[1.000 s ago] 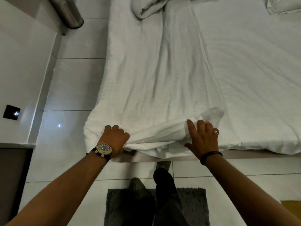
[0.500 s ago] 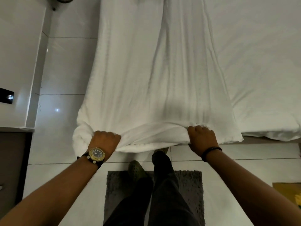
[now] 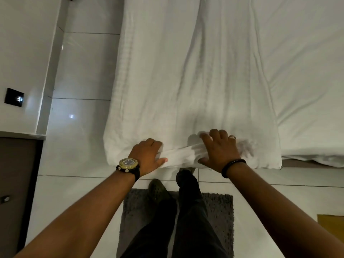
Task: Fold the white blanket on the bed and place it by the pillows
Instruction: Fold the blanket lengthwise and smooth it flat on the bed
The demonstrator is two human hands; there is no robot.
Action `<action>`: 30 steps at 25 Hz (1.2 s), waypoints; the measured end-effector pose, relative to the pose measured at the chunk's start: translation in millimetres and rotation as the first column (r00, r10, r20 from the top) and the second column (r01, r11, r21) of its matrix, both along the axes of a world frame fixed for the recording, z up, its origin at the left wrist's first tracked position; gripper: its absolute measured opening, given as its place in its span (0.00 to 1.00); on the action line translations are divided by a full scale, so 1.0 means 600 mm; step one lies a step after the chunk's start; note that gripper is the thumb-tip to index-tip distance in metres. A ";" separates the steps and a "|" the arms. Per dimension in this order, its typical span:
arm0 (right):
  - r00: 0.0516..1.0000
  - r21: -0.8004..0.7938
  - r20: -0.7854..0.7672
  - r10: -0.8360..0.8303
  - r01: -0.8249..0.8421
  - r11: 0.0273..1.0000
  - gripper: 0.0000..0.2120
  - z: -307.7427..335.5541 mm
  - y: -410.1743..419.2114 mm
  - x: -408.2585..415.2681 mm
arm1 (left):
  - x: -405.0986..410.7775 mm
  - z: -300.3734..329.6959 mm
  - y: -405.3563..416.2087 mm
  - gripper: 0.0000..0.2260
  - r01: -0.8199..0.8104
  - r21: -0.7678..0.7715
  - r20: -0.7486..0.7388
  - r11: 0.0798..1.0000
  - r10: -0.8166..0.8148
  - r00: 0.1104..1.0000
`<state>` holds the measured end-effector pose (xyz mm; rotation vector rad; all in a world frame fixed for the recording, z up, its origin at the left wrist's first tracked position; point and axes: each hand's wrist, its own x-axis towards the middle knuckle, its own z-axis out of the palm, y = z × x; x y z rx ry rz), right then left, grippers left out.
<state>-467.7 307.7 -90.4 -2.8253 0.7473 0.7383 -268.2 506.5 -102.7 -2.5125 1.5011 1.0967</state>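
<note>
The white blanket lies as a long strip down the left part of the bed, its near end hanging just over the foot edge. My left hand, with a gold watch on the wrist, grips the near hem, fingers curled into the cloth. My right hand, with a ring and a dark wristband, holds a bunched fold of the same hem, thumb under and fingers over it. The two hands sit close together near the middle of the hem. No pillows are in view.
White floor tiles run along the bed's left side, with a white wall and a dark wall plate beyond. My legs and shoes stand on a grey mat at the foot of the bed. A dark cabinet is at the left.
Both hands have shifted inward along the hem and now sit closer together, bunching the cloth between them. The view has tilted down, so the far folded end is out of frame.
</note>
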 end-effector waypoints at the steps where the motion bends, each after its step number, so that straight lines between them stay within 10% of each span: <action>1: 0.999 0.050 -0.022 0.029 -0.028 0.998 0.29 -0.009 0.003 -0.019 | 0.000 0.000 -0.019 0.29 -0.003 -0.070 0.031 0.998 0.005 1.000; 7: 0.782 0.269 -0.621 -0.052 0.276 0.923 0.15 -0.041 -0.006 -0.204 | 0.009 -0.008 -0.068 0.25 0.105 -0.147 0.094 0.984 -0.092 0.991; 11: 0.749 0.253 0.005 -0.663 0.641 0.725 0.15 -0.029 -0.099 -0.161 | 0.033 -0.005 -0.083 0.25 0.113 -0.224 0.177 0.968 -0.073 0.982; 15: 0.279 0.305 0.161 -0.947 0.898 0.316 0.36 -0.038 -0.146 -0.063 | 0.035 -0.013 -0.116 0.33 0.044 -0.159 0.200 0.986 -0.012 0.980; 20: 0.361 0.309 0.371 -0.856 0.821 0.480 0.20 -0.047 -0.185 -0.084 | 0.022 -0.028 -0.131 0.38 0.008 -0.139 0.239 0.990 0.026 0.971; 26: 0.479 0.083 0.140 -0.867 0.866 0.492 0.20 -0.056 -0.261 -0.127 | 0.021 -0.045 -0.148 0.42 0.067 -0.024 0.264 0.997 -0.059 0.963; 30: 0.630 -0.136 0.528 -0.570 0.725 0.675 0.25 -0.046 -0.224 -0.033 | 0.047 -0.050 -0.167 0.38 0.066 -0.160 0.268 0.985 -0.021 0.963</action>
